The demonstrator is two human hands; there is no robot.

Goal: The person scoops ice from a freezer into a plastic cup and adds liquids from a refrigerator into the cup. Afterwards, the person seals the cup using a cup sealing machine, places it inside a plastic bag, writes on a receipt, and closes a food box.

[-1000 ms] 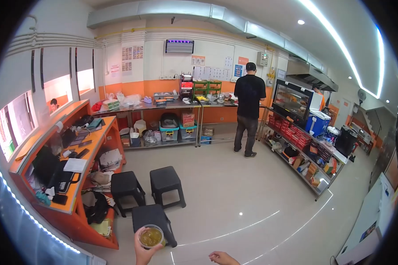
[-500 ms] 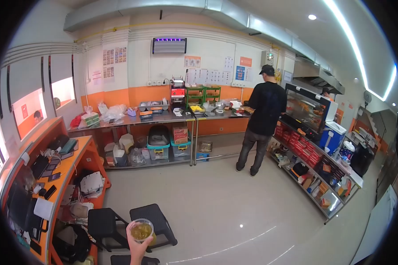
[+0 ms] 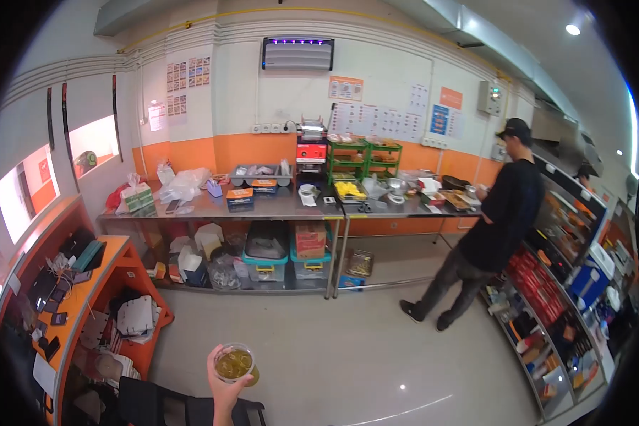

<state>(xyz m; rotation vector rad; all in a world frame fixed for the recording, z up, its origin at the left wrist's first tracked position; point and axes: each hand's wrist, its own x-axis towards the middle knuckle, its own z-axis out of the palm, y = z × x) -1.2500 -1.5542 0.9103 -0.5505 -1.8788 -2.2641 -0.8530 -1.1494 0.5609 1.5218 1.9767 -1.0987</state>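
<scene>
My left hand (image 3: 225,387) is wrapped round a clear plastic cup (image 3: 236,363) of yellow-green drink, held upright at the bottom centre, with what looks like ice in it. The cup is above the floor, beside black stools (image 3: 206,410) at the bottom edge. My right hand is out of the frame.
Ahead runs a steel worktable (image 3: 277,206) with bags, trays and green racks. On the right a person in black (image 3: 508,213) stands by a display cabinet and red boxes (image 3: 536,287). An orange desk (image 3: 82,287) with phones and papers is on the left.
The view has moved forward, so the worktable looks nearer and the stools have slid toward the bottom edge. My right hand, visible a second ago, has left the view. The cup stays in my left hand.
</scene>
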